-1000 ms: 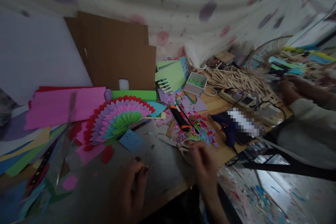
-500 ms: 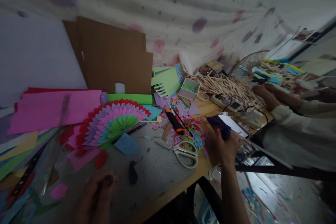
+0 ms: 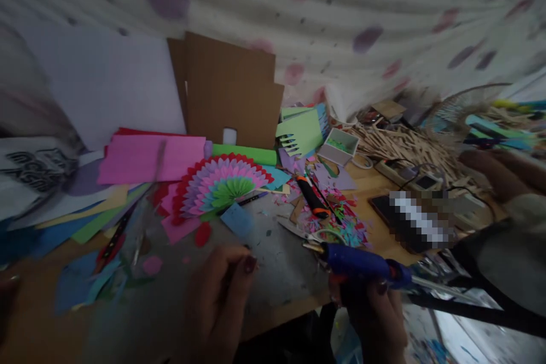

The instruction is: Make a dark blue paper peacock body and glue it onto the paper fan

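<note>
Nearest, the right hand (image 3: 375, 321) is closing firmly around the grip of a blue glue gun (image 3: 360, 261), which it is holding just over the front edge of the table (image 3: 362, 183). The gun's long axis is running sideways across the view, tilting a little: its metal nozzle (image 3: 314, 247) is pointing left and slightly away from the person, while a pale glue stick (image 3: 446, 290) is jutting from the rear toward the right, dipping somewhat lower. At about the same depth, the left hand (image 3: 219, 301) is curling its fingers inward, the thumb lying against the forefinger; I cannot tell whether anything small is sitting between them.

Just beyond the nozzle, pale-handled scissors (image 3: 297, 230) are lying with their blades pointing left, the gun partly covering their handles. Past the left hand, a blue piece of paper (image 3: 237, 220) is resting by a many-coloured paper fan (image 3: 222, 186). A black-and-orange cutter (image 3: 313, 196) is lying among paper scraps (image 3: 350, 215), and a phone (image 3: 386, 213) is resting to their right. Farther back, wooden sticks (image 3: 405, 145) are lying in a heap, and brown cardboard (image 3: 230, 91) is standing before a spotted curtain (image 3: 243, 0).
</note>
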### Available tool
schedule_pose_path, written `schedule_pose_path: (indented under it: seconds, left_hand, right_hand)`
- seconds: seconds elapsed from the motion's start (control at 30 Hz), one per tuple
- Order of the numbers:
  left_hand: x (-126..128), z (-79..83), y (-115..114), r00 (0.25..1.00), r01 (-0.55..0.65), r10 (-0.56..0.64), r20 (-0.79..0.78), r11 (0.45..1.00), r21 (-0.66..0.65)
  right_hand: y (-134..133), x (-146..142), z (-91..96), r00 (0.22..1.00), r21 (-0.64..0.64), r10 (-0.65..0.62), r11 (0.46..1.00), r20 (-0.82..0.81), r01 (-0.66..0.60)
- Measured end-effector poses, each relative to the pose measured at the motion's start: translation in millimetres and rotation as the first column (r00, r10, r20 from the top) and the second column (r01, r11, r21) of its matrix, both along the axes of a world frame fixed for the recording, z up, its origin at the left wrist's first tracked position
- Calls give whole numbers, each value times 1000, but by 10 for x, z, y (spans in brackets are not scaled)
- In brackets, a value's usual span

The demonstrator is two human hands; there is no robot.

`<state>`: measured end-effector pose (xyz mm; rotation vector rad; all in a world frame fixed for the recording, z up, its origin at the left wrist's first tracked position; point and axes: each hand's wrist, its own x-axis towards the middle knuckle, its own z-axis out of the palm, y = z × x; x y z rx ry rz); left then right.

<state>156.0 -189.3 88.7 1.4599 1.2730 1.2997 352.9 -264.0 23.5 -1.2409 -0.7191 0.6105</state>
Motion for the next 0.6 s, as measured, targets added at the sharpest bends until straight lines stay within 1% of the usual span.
schedule_pose_path:
  seconds: [0.07,0.13,0.27,0.43,0.6]
  left_hand:
    - [-13,24,-11,999,43,-43,30,999,8]
    - [-32,35,-16,997,60,-60,51,998,6]
    - [-45,58,-32,995,71,-69,75,997,-35]
    - [-39,100,-59,993,87,-85,78,996,-22]
    - [-34,105,-68,991,110,-109,83,994,-12]
  right_hand:
    - [28,-100,56,997,-15,61,998,-38,-61]
    - [60,-193,131,986,-19,129,991,-102,-131]
    - [113,-375,277,954,29,244,970,-172,-243]
    - [132,-466,389,946,31,283,959,-159,-281]
    - [125,-483,399,943,40,295,955,-156,-293]
